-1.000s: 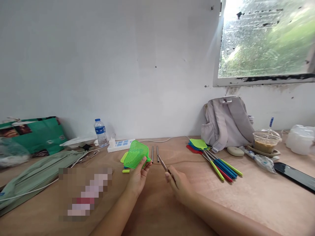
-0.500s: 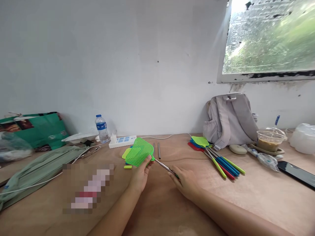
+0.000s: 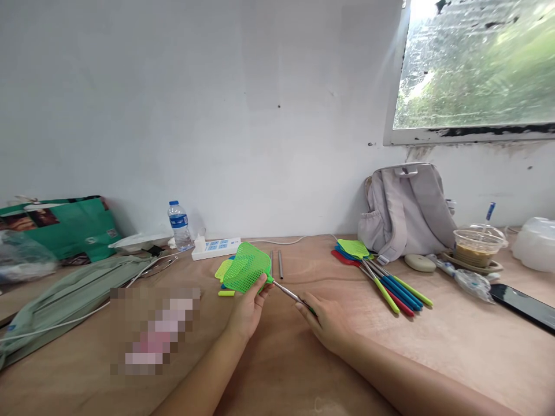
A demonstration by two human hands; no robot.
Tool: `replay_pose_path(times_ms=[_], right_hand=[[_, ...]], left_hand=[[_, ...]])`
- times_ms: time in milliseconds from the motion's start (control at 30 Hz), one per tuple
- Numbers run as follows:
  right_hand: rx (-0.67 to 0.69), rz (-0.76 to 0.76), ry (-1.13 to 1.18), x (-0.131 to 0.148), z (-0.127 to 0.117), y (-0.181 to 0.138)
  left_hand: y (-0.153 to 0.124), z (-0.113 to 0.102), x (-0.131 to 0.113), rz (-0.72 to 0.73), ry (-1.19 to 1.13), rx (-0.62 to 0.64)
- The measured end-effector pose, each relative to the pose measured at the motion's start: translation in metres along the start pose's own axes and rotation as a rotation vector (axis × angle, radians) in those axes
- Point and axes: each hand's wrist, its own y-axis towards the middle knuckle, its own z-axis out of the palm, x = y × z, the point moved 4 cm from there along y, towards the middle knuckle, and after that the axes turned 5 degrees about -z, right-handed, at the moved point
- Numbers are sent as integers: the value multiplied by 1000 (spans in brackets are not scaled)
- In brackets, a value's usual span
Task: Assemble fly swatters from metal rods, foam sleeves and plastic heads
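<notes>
A green fly swatter point(image 3: 248, 267) with a perforated head and a thin metal rod is held above the table between both hands. My left hand point(image 3: 251, 306) is closed on it where the head meets the rod, thumb on the mesh edge. My right hand point(image 3: 323, 318) wraps round the handle end, hiding most of the green grip. Behind the swatter head, partly hidden, lie loose yellow and blue swatter heads point(image 3: 222, 270) and a short yellow-green handle point(image 3: 226, 293). Two metal tubes point(image 3: 280, 264) lie just beyond the rod.
Several swatters point(image 3: 392, 289) lie in a pile on the right, before a grey backpack point(image 3: 405, 211). Farther right are a drink cup point(image 3: 477, 248) and a phone point(image 3: 524, 306). Leftward are a power strip point(image 3: 215, 248), a water bottle point(image 3: 179, 225), a green bag point(image 3: 87, 228) and folded cloth point(image 3: 82, 294).
Both hands keep the same hold on the green fly swatter, almost still. The whole view has shifted very slightly.
</notes>
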Motion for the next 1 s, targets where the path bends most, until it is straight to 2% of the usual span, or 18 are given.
replay_pose_path(times_ms=[267,400,633,767,900,1000], right_hand=[[-3,14,68,-1,0,-1],[9,33,64,-1,3,-1],[15,36,125,-3,6,-2],[19,49,157,-2,5,-2],[2,71,186,-3,4,-1],[-21,59,245,-6,5,-2]], left_hand=[[-1,3,-11,194,226,89],[-2,5,-8,157,322,129],[-3,7,-6,25,355,178],[-3,8,-6,-4,356,188],[-2,5,-4,-50,371,196],[2,-2,-4,-45,477,200]])
